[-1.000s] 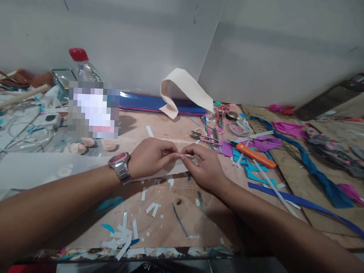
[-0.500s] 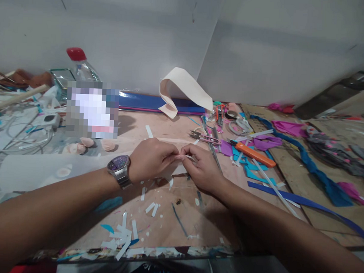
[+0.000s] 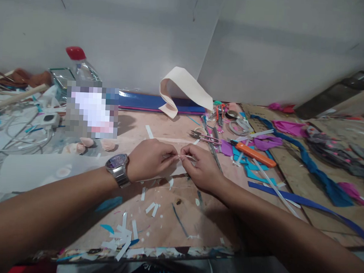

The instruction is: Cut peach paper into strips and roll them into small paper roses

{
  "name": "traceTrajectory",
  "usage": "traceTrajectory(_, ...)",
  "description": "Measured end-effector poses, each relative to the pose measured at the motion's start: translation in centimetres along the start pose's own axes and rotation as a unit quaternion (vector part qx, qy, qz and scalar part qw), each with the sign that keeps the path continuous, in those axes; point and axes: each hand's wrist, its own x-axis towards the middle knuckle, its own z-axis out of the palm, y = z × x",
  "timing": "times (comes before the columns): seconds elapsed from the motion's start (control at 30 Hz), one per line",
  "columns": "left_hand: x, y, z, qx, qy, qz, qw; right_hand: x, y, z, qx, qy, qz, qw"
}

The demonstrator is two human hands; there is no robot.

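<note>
Over the middle of the worktable (image 3: 166,228), my left hand (image 3: 151,159) and my right hand (image 3: 198,167) meet fingertip to fingertip. Both are closed in a pinch on a small pale strip of paper (image 3: 185,157), held just above a long pale sheet (image 3: 41,170) that lies flat across the table. A metal watch (image 3: 118,166) sits on my left wrist. What exactly lies between the fingertips is mostly hidden.
White paper offcuts (image 3: 123,234) litter the near edge. To the right lie an orange utility knife (image 3: 253,154), scissors (image 3: 204,136), purple and blue paper scraps (image 3: 316,174). A curled cream paper band (image 3: 184,90) and a red-capped bottle (image 3: 79,65) stand at the back; cables (image 3: 22,133) at left.
Both hands have stayed together at the same spot. My left wrist has rolled slightly, turning the watch face, and the fingertips have shifted a little on the strip.
</note>
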Motion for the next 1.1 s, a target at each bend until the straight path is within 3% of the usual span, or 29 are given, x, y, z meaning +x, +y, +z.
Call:
traceTrajectory(0.27, -0.2, 0.0, -0.1, -0.019, -0.010, -0.012, 1.000, 0.1, -0.3, -0.3, -0.027, -0.009, -0.028, 0.999)
traceTrajectory(0.6, 0.2, -0.4, -0.9, -0.078, -0.033, -0.031, 0.996, 0.0, -0.2, -0.3, -0.013, 0.025, 0.004, 1.000)
traceTrajectory(1.1, 0.4, -1.1, -1.1, -0.169, -0.073, -0.056, 0.981, 0.0, -0.3, -0.4, 0.002, 0.031, -0.004, 0.999)
